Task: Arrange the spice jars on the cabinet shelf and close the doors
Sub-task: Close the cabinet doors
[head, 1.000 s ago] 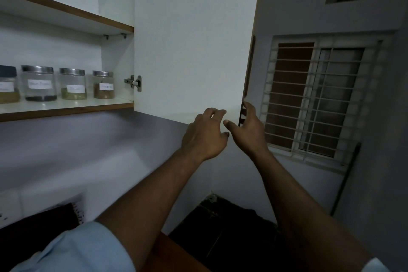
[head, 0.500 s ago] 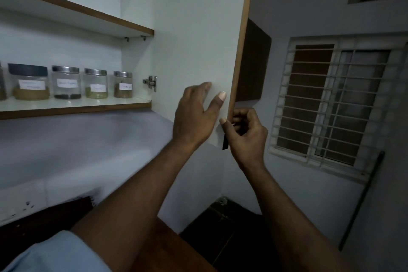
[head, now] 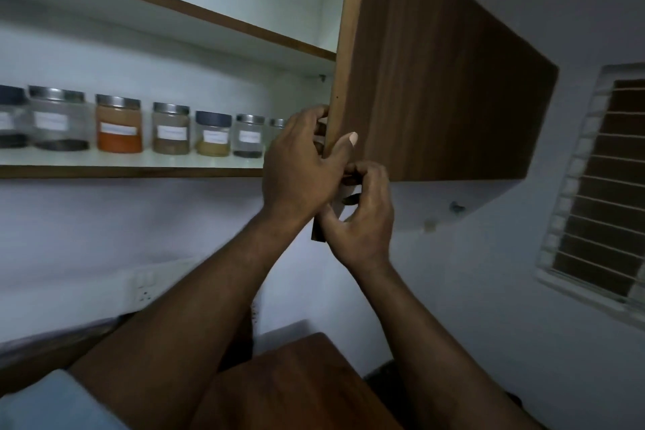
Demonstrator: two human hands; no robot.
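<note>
The left hand (head: 300,164) grips the free edge of the cabinet door (head: 436,80), with its fingers curled behind the edge and its thumb on the wood front. Just below it, the right hand (head: 363,220) has its fingers curled round the dark handle (head: 318,232) at the door's lower corner. The spice jars (head: 171,127) stand in a row on the shelf (head: 122,171), left of the fingers.

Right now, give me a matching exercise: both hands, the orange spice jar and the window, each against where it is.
1. left hand
2. right hand
3. orange spice jar
4. window

A. in the wall, far right
B. gripping the edge of the door
C. standing on the shelf
D. curled round the handle

Pairs: 1-B, 2-D, 3-C, 4-A.
</note>
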